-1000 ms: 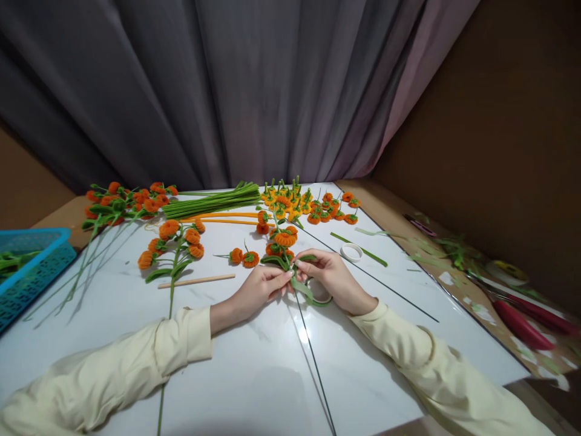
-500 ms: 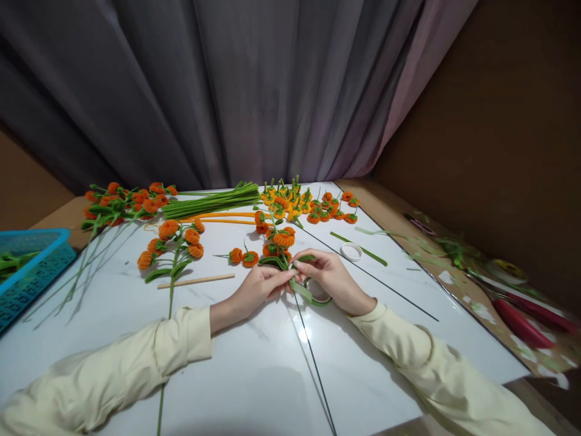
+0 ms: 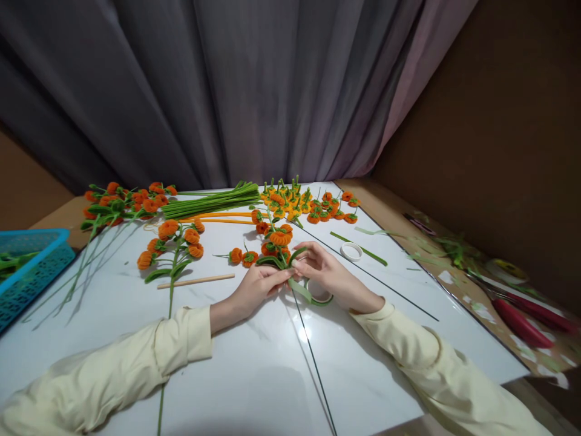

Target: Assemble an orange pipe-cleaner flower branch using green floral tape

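Observation:
Pinched in my left hand (image 3: pixel 256 289) is the stem of a spray of orange pipe-cleaner flowers (image 3: pixel 281 236), right where its fuzzy green leaves (image 3: pixel 271 261) join. A long dark wire stem (image 3: pixel 313 357) runs from there toward the table's front. My right hand (image 3: pixel 333 275) has its fingers closed on a narrow green leaf (image 3: pixel 297 257) on the right of the same stem. Below the right fingers, a roll of green floral tape (image 3: pixel 323 301) lies partly hidden, its loose strip (image 3: pixel 300 289) reaching up to the join.
A finished-looking orange flower stem (image 3: pixel 171 278) and a wooden stick (image 3: pixel 197 281) lie left. Behind are green pipe cleaners (image 3: pixel 213 203), yellow flower heads (image 3: pixel 284 200) and orange ones (image 3: pixel 324 209). A blue basket (image 3: pixel 40 275) stands far left; red-handled pliers (image 3: pixel 521 321) lie right.
My right fingers have shifted on the right-hand leaf, which now stands more upright. The flower spray has tipped slightly left, while my left hand has hardly moved.

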Available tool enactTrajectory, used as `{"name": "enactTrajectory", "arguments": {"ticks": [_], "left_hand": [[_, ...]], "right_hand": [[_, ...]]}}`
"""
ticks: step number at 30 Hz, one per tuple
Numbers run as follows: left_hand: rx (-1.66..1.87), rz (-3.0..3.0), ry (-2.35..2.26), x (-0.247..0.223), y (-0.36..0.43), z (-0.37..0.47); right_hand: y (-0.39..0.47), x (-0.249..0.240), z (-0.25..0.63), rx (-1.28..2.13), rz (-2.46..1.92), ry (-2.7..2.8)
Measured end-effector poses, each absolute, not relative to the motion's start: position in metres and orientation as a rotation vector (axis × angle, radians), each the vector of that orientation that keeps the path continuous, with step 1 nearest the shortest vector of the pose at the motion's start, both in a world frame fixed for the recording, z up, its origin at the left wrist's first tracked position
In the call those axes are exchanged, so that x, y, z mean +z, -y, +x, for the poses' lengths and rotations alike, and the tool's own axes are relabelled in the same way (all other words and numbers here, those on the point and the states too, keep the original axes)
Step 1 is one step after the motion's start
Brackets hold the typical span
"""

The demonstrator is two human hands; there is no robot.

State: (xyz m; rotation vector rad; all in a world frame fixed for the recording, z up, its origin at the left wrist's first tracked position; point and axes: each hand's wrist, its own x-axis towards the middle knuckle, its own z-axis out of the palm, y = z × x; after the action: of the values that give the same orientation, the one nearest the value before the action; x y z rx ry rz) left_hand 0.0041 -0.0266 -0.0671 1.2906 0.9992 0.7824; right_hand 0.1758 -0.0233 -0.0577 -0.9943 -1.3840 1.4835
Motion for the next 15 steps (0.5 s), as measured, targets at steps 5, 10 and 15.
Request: {"name": "enactTrajectory", "arguments": {"ticks": [5,10,15], "left_hand": [[0.806,1.289,-1.016,-0.063,0.027,0.005],[0.825,1.305,-1.038,-0.062,0.027,0.003],[0.823,1.354,-1.037,-0.069,0.027,0.0]], "right_hand": [[0.025,-0.047,0.185,1.693,-1.164,1.539],[0.033,-0.036,0.181,1.704,-1.323,1.637],[0.038,-0.031,0.179,1.566,-1.286,1.745]]}}
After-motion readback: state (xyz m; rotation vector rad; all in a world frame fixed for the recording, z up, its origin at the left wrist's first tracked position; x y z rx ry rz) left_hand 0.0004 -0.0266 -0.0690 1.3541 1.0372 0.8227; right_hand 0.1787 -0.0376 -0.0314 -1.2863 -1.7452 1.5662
